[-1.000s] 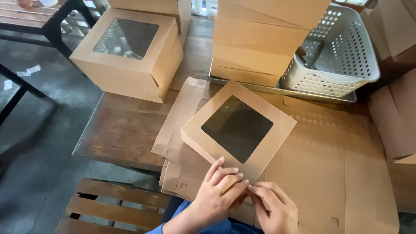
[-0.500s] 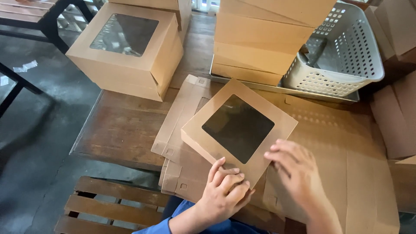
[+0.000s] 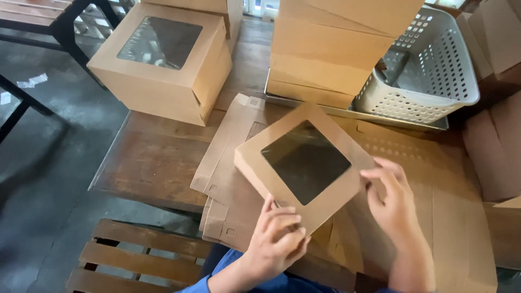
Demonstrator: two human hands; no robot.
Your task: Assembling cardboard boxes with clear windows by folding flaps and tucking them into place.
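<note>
A brown cardboard box lid with a square clear window lies tilted over a pile of flat cardboard blanks on the wooden table. My left hand grips the lid's near corner, fingers curled over its edge. At the lid's right corner my right hand pinches the side flap with its fingertips.
An assembled windowed box stands at the table's far left. Stacked brown cardboard sits at the back, beside a white perforated basket on a metal tray. More cardboard lies at the right. A slatted wooden bench is below.
My right hand left the lid's near corner and moved up to its right corner. The left hand stayed at the near corner.
</note>
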